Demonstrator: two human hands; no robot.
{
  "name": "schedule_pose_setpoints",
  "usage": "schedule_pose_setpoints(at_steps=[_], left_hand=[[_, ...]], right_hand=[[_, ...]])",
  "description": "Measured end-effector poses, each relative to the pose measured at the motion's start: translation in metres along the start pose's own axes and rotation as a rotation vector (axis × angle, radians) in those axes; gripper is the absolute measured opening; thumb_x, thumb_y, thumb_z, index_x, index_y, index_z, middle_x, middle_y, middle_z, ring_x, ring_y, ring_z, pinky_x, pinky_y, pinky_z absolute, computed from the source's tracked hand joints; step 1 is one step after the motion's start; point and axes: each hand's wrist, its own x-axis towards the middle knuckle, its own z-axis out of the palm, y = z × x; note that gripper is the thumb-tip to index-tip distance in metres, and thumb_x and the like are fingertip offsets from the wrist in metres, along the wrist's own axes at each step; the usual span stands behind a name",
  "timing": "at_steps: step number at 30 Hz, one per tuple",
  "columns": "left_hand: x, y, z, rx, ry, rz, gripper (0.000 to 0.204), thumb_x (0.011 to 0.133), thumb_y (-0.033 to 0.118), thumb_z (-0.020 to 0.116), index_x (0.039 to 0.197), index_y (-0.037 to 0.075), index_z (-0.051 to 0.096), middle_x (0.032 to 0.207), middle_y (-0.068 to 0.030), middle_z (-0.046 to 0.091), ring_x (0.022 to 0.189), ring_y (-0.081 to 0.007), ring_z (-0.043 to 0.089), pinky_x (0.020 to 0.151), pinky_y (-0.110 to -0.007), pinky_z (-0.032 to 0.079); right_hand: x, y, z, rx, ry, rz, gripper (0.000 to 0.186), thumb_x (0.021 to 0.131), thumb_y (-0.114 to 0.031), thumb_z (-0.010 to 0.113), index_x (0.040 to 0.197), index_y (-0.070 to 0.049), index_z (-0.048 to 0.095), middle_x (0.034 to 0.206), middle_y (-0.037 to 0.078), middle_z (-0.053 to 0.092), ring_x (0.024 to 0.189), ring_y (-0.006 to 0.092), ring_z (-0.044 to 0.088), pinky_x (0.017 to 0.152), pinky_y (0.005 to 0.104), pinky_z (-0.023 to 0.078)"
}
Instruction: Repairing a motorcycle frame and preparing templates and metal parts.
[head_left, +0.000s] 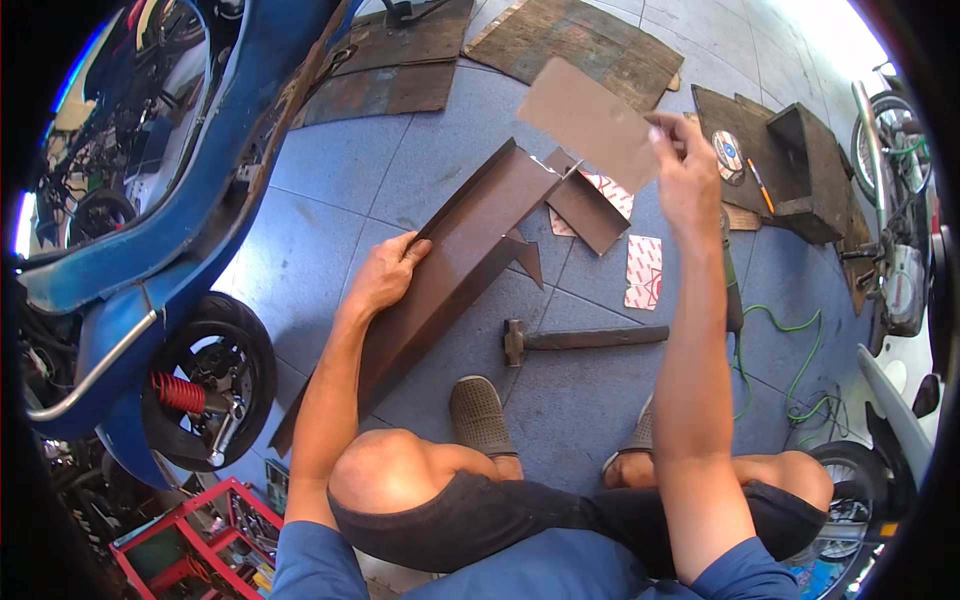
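A long brown metal channel (465, 245) slants across the floor before me, its far end bent and cut, with a pointed flap on its right side. My left hand (388, 272) is closed over the channel's left edge, thumb on the inner side. Above the far end, my right hand (688, 165) pinches the right edge of a thin, flat brown sheet (590, 120) with rounded corners. Below that sheet, a small brown metal channel piece (592, 215) rests partly over a white card with red print. Another white and red card (644, 272) lies nearer me.
A hammer (595, 339) lies near my feet. Green cord (800, 385) loops at the right. A cutting disc (728, 152) and orange pen (760, 187) lie by a dark wooden box (810, 175). Blue vehicle bodywork (225, 190) and a wheel (215, 380) stand left, near a red frame (190, 540).
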Motion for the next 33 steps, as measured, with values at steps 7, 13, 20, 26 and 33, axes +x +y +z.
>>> schedule_pose_setpoints(at_steps=[7, 13, 20, 26, 33], left_hand=[[0.006, -0.012, -0.01, 0.024, -0.051, 0.049, 0.046, 0.104, 0.039, 0.05, 0.113, -0.003, 0.065, 0.102, -0.0233, 0.07, 0.095, -0.0319, 0.067, 0.084, -0.041, 0.049], [0.002, -0.006, -0.019, -0.131, -0.075, -0.062, 0.058, 0.102, 0.051, 0.047, 0.115, -0.002, 0.067, 0.106, -0.022, 0.072, 0.1, -0.0326, 0.067, 0.088, -0.039, 0.05], [0.009, -0.008, -0.017, -0.02, -0.088, -0.009, 0.057, 0.101, 0.053, 0.051, 0.119, 0.001, 0.069, 0.097, -0.0162, 0.073, 0.088, -0.0243, 0.068, 0.079, -0.037, 0.051], [0.011, -0.01, -0.015, 0.014, -0.061, -0.03, 0.057, 0.099, 0.054, 0.053, 0.115, 0.002, 0.071, 0.091, -0.016, 0.073, 0.082, -0.0256, 0.069, 0.074, -0.038, 0.052], [0.01, -0.006, -0.012, 0.036, -0.052, -0.047, 0.056, 0.099, 0.054, 0.054, 0.115, 0.003, 0.071, 0.09, -0.0176, 0.073, 0.081, -0.0272, 0.069, 0.075, -0.038, 0.052]], right_hand=[[0.021, -0.044, 0.042, -0.281, -0.252, -0.927, 0.01, 0.092, -0.01, 0.063, 0.097, -0.006, 0.07, 0.098, 0.01, 0.069, 0.103, 0.0286, 0.063, 0.091, 0.0392, 0.05], [-0.008, -0.003, 0.069, -0.234, -0.547, -1.135, 0.018, 0.085, -0.004, 0.063, 0.103, -0.005, 0.065, 0.108, 0.01, 0.067, 0.107, 0.0292, 0.063, 0.094, 0.0387, 0.053], [-0.009, 0.014, 0.069, -0.406, -0.73, -1.106, 0.026, 0.083, -0.002, 0.061, 0.108, -0.007, 0.065, 0.118, 0.009, 0.064, 0.117, 0.0278, 0.06, 0.099, 0.0373, 0.052], [-0.007, 0.011, 0.076, -0.439, -0.722, -1.116, 0.028, 0.084, -0.005, 0.062, 0.111, -0.007, 0.066, 0.117, 0.009, 0.064, 0.116, 0.0278, 0.061, 0.1, 0.0378, 0.051], [-0.003, 0.015, 0.073, -0.48, -0.72, -1.129, 0.028, 0.088, -0.014, 0.064, 0.116, -0.01, 0.066, 0.116, 0.009, 0.065, 0.115, 0.0284, 0.061, 0.098, 0.0392, 0.051]])
